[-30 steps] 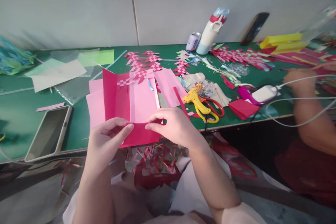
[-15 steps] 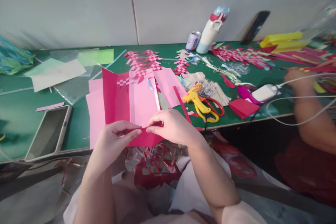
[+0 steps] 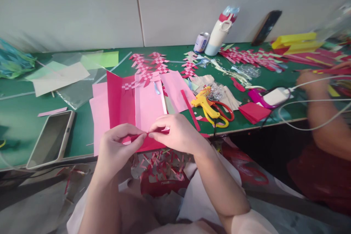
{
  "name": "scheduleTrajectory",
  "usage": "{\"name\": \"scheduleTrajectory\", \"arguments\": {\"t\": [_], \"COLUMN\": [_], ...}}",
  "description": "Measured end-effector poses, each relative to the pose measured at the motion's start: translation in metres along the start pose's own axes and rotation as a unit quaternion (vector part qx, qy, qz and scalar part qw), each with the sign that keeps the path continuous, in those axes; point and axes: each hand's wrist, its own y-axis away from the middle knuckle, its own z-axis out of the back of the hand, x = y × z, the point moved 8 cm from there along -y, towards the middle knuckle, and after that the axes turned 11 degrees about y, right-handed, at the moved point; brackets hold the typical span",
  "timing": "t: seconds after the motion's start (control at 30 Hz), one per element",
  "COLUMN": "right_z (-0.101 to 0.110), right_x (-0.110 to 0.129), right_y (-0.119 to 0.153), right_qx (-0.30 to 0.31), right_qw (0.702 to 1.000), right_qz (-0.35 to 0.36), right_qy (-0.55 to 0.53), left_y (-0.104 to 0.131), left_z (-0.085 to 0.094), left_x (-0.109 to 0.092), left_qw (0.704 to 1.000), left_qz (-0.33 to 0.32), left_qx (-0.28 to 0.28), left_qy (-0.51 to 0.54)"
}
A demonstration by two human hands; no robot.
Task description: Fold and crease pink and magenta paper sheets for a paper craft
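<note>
Both hands pinch a narrow red paper strip [image 3: 138,137] at the table's front edge, fingertips almost touching. My left hand [image 3: 120,146] grips it from the left and my right hand [image 3: 175,133] from the right. Beneath them lies a red sheet [image 3: 155,144]. Just behind, a pink sheet [image 3: 149,102] lies flat beside a folded red sheet [image 3: 120,98] whose left flap stands up. Woven red and pink paper pieces [image 3: 144,67] rest at the back. A loose red strip [image 3: 190,109] lies right of my right hand.
Yellow-handled scissors [image 3: 208,108] lie to the right, near a red paper stack [image 3: 254,112] and a white cable [image 3: 282,117]. A phone [image 3: 51,139] rests at the left front. A bottle [image 3: 221,34] and a can [image 3: 201,42] stand behind. Another person's arm [image 3: 323,117] reaches in at right.
My right hand has shifted slightly left, bringing its fingertips closer to my left hand's. The pinched red strip has moved a little with them.
</note>
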Motion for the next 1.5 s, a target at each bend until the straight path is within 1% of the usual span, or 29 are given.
{"name": "scheduleTrajectory", "arguments": {"t": [0.07, 0.1, 0.23, 0.37, 0.43, 0.57, 0.7, 0.87, 1.03, 1.1, 1.17, 1.27, 1.37, 1.43, 1.5], "right_z": [0.000, 0.000, 0.000, 0.002, 0.002, 0.000, -0.002, -0.005, -0.007, -0.007, -0.008, -0.008, -0.008, -0.010, -0.011], "right_x": [0.001, 0.001, -0.004, -0.011, -0.012, -0.011, -0.010, -0.014, -0.016, -0.016, -0.018, -0.025, -0.032, -0.036, -0.039], "right_y": [0.000, 0.000, -0.001, 0.000, 0.000, 0.000, -0.001, -0.002, -0.003, -0.003, -0.004, -0.005, -0.006, -0.006, -0.007], "right_qx": [-0.005, -0.007, -0.010, -0.013, -0.010, -0.004, -0.002, -0.001, -0.004, -0.003, 0.001, -0.001, -0.004, -0.003, -0.001], "right_qw": [1.000, 1.000, 0.999, 0.999, 0.999, 0.998, 0.997, 0.996, 0.996, 0.996, 0.995, 0.991, 0.986, 0.984, 0.982], "right_qz": [-0.002, -0.005, -0.023, -0.038, -0.041, -0.047, -0.049, -0.056, -0.054, -0.051, -0.055, -0.073, -0.089, -0.094, -0.097], "right_qy": [0.000, -0.004, -0.021, -0.028, -0.033, -0.050, -0.063, -0.065, -0.066, -0.072, -0.086, -0.116, -0.141, -0.151, -0.162], "left_y": [0.000, -0.001, -0.001, 0.001, 0.002, 0.002, 0.001, 0.000, 0.000, -0.001, -0.001, -0.001, -0.001, -0.001, 0.000], "left_z": [-0.001, -0.001, 0.000, 0.013, 0.016, 0.014, 0.011, 0.012, 0.009, 0.008, 0.009, 0.009, 0.008, 0.008, 0.006], "left_x": [0.001, 0.004, 0.021, 0.033, 0.036, 0.037, 0.034, 0.032, 0.030, 0.030, 0.032, 0.037, 0.040, 0.040, 0.039], "left_qw": [1.000, 1.000, 0.991, 0.982, 0.980, 0.980, 0.983, 0.987, 0.985, 0.984, 0.980, 0.968, 0.959, 0.964, 0.972], "left_qz": [0.002, 0.014, 0.097, 0.132, 0.139, 0.134, 0.122, 0.115, 0.114, 0.117, 0.126, 0.146, 0.155, 0.160, 0.171], "left_qx": [-0.005, -0.003, 0.007, -0.052, -0.069, -0.070, -0.054, -0.039, -0.023, -0.029, -0.049, -0.075, -0.073, -0.067, -0.049], "left_qy": [0.014, 0.027, 0.090, 0.121, 0.127, 0.129, 0.123, 0.106, 0.125, 0.133, 0.144, 0.190, 0.228, 0.201, 0.157]}}
